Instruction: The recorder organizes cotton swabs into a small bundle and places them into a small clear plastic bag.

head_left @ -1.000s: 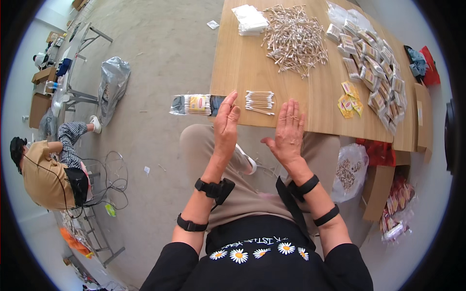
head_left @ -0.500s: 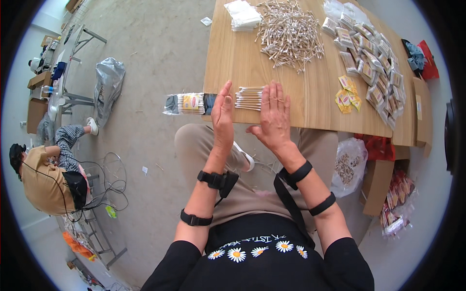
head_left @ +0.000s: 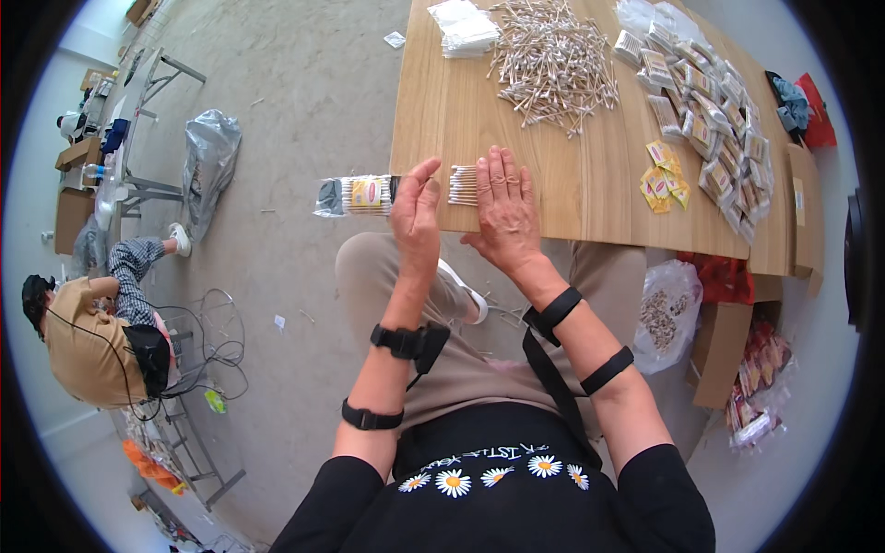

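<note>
Table (head_left: 576,189): bag (head_left: 329,198) of swabs (head_left: 348,195) beside (perhaps touching) cupped left hand (head_left: 417,226); right hand (head_left: 507,210) flat.

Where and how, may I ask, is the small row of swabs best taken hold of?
The row of swabs is probably best squeezed at both ends, left hand and right hand coming from either side, since the swabs lie parallel, running left to right.

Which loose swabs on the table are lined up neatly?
The small row of swabs, partly covered by the right hand: they lie side by side, while the big pile is jumbled.
</note>
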`<state>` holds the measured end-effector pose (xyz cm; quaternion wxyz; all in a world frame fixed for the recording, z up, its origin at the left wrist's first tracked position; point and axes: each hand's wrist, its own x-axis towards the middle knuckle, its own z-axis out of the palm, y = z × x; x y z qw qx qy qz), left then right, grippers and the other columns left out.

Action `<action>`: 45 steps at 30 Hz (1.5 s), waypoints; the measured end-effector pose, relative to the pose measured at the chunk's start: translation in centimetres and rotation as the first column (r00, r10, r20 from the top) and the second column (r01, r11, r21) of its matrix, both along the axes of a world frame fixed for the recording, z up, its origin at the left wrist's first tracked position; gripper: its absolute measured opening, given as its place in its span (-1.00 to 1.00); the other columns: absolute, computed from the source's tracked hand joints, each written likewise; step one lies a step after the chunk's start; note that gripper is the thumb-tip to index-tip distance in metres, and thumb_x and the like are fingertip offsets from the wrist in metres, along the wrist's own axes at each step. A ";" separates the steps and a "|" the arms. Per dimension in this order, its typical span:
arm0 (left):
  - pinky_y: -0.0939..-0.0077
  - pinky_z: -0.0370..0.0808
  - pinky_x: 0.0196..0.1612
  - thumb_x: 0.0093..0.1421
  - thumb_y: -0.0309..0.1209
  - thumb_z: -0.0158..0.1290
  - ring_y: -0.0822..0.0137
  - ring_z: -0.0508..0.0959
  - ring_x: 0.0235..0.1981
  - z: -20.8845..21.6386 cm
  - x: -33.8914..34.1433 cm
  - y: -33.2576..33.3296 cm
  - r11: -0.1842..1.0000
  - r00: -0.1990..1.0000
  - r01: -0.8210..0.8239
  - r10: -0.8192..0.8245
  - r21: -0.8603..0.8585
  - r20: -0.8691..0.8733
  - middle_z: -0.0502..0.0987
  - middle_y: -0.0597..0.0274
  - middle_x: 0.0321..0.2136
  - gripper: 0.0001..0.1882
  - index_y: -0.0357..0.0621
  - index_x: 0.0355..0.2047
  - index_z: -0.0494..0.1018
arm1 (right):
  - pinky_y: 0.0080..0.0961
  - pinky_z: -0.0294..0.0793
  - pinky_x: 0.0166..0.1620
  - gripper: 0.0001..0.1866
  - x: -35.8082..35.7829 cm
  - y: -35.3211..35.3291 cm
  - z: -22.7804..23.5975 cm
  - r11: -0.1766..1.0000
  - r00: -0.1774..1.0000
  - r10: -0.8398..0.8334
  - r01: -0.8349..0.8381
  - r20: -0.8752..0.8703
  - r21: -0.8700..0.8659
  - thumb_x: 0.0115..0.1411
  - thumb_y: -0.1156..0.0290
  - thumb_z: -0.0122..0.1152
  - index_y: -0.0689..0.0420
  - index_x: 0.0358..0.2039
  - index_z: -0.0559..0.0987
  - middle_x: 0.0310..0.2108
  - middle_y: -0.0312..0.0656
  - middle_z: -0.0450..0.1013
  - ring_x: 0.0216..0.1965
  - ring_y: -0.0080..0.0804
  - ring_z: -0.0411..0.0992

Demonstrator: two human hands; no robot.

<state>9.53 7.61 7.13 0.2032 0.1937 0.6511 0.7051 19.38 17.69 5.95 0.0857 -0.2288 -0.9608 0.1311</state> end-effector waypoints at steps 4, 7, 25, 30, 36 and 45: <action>0.31 0.37 -0.09 0.15 -0.58 0.01 0.06 0.45 -0.23 1.0 1.3 -1.7 0.901 0.757 -0.141 -0.169 -0.410 -0.631 0.45 0.05 -0.35 -0.86 -0.26 -0.28 0.51 | -0.10 -0.18 0.37 0.25 0.0 0.1 -0.2 1.000 1.000 -0.012 0.012 -0.003 0.029 -0.33 0.08 0.53 0.28 0.30 0.02 0.35 0.05 -0.09 0.40 -0.07 -0.19; 0.29 0.37 -0.13 0.14 -0.57 0.02 0.09 0.44 -0.24 0.2 1.5 -2.0 0.867 0.639 -0.182 -0.254 -0.464 -0.726 0.45 0.08 -0.36 -0.84 -0.26 -0.26 0.51 | -0.11 -0.18 0.37 0.23 0.0 0.1 -0.3 1.000 1.000 -0.009 0.009 -0.011 0.026 -0.31 0.08 0.53 0.28 0.30 0.03 0.35 0.05 -0.09 0.40 -0.08 -0.19; 0.29 0.36 -0.17 0.10 -0.56 0.06 0.11 0.43 -0.28 -0.3 1.8 -1.9 0.854 0.612 -0.206 -0.268 -0.477 -0.744 0.44 0.10 -0.40 -0.86 -0.23 -0.30 0.52 | -0.12 -0.17 0.38 0.22 -0.2 0.0 -0.5 0.998 1.000 -0.021 0.022 -0.013 0.059 -0.33 0.07 0.53 0.27 0.29 0.07 0.34 0.02 -0.07 0.40 -0.10 -0.17; 0.26 0.37 -0.16 0.10 -0.55 0.03 0.09 0.43 -0.27 -0.3 1.1 -1.1 0.869 0.635 -0.224 -0.212 -0.440 -0.743 0.44 0.10 -0.40 -0.85 -0.24 -0.30 0.52 | -0.12 -0.22 0.38 0.12 -0.1 0.1 -0.9 0.996 1.000 -0.013 0.013 0.001 0.085 -0.17 0.05 0.41 0.29 0.30 0.03 0.35 0.06 -0.10 0.41 -0.08 -0.19; 0.25 0.38 -0.16 0.11 -0.55 0.06 0.09 0.44 -0.28 -0.5 0.9 -0.8 0.851 0.607 -0.247 -0.238 -0.464 -0.759 0.45 0.09 -0.41 -0.86 -0.24 -0.30 0.53 | -0.12 -0.24 0.38 0.09 -0.2 0.1 -0.9 0.996 1.000 -0.012 0.012 -0.010 0.088 -0.14 0.05 0.38 0.30 0.29 0.04 0.35 0.07 -0.10 0.41 -0.08 -0.20; 0.25 0.37 -0.17 0.07 -0.57 -0.02 0.09 0.43 -0.27 -0.1 1.1 -0.6 0.855 0.606 -0.220 -0.257 -0.470 -0.753 0.43 0.09 -0.39 -0.78 -0.24 -0.27 0.53 | -0.12 -0.18 0.38 0.12 -0.2 0.0 -0.9 0.996 0.998 -0.027 0.032 -0.062 0.079 -0.23 0.09 0.47 0.28 0.28 0.09 0.33 0.03 -0.04 0.39 -0.10 -0.14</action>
